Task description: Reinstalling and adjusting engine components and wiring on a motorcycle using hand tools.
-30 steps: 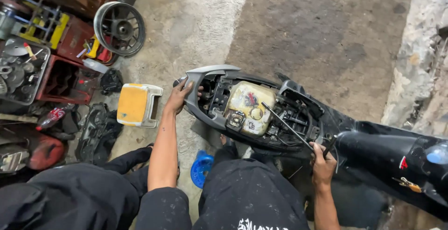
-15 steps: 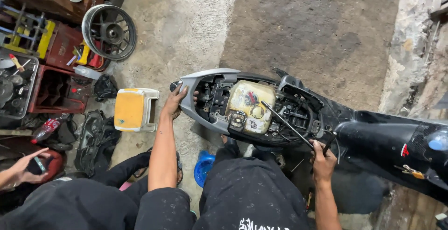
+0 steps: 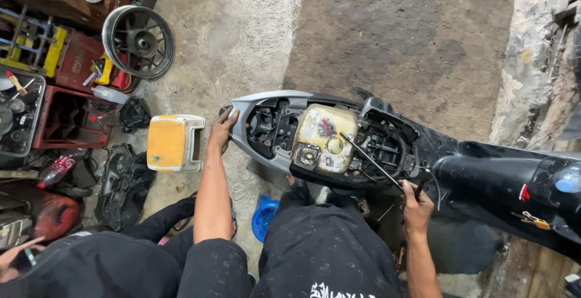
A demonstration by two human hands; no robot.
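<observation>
1. Since a second ago, little has shifted: both hands stay put on the scooter (image 3: 339, 147), only the view has drifted.
2. Left hand (image 3: 223, 130) curls over the scooter's tail rim, gripping it.
3. Right hand (image 3: 416, 208) is closed round a long rod (image 3: 372, 162) reaching toward the tank (image 3: 324, 137).
4. Risk: the rod could slip and gouge the tank, or the scooter could tip if the tail grip loosens.

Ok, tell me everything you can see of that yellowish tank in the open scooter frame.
The tank is a rounded, cream-yellow container, stained and grimy, with a round fitting and a faded sticker on top. It sits inside the scooter, whose seat is off, between grey tail panels and black framework. A thin rod crosses its right edge, running to the right hand. The left hand grips the tail, apart from the tank.
</observation>
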